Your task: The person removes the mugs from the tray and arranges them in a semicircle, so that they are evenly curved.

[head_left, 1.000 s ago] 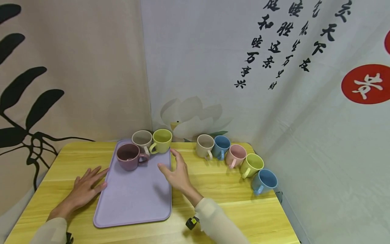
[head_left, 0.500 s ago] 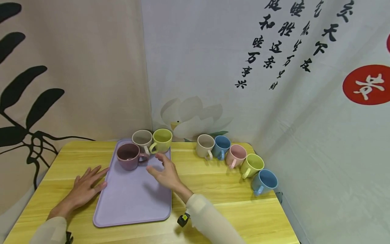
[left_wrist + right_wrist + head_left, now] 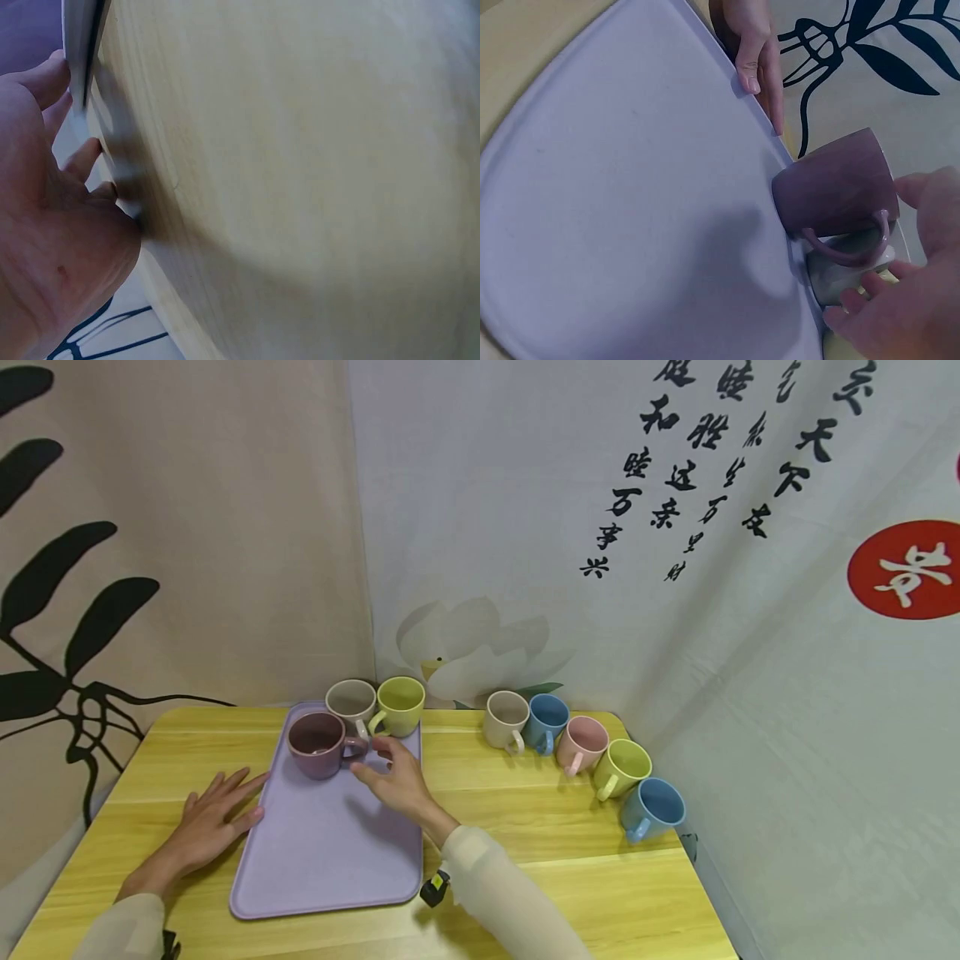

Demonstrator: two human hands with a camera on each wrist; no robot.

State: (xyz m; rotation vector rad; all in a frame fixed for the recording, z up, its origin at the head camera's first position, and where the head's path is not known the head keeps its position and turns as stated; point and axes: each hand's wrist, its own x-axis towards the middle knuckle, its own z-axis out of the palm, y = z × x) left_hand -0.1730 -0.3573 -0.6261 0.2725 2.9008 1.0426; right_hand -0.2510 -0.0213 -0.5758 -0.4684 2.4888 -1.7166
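A mauve mug (image 3: 318,745) stands at the far left of a lavender tray (image 3: 322,843), with a beige mug (image 3: 351,700) and a green mug (image 3: 400,705) behind it. My right hand (image 3: 372,760) reaches over the tray with its fingers spread, just beside the mauve mug's handle (image 3: 847,247). In the right wrist view its fingers (image 3: 866,289) flank that handle without closing on it. My left hand (image 3: 213,818) lies flat on the table (image 3: 525,827), fingertips against the tray's left edge (image 3: 75,45).
Several mugs curve along the table's far right: beige (image 3: 505,718), blue (image 3: 545,721), pink (image 3: 580,742), green (image 3: 622,766) and blue (image 3: 651,806). Cloth backdrops hang close behind the table and on the right. The near half of the tray is bare.
My right hand has moved left and forward across the tray, from the tray's right edge to the mauve mug's handle. The left hand and the mugs have stayed put.
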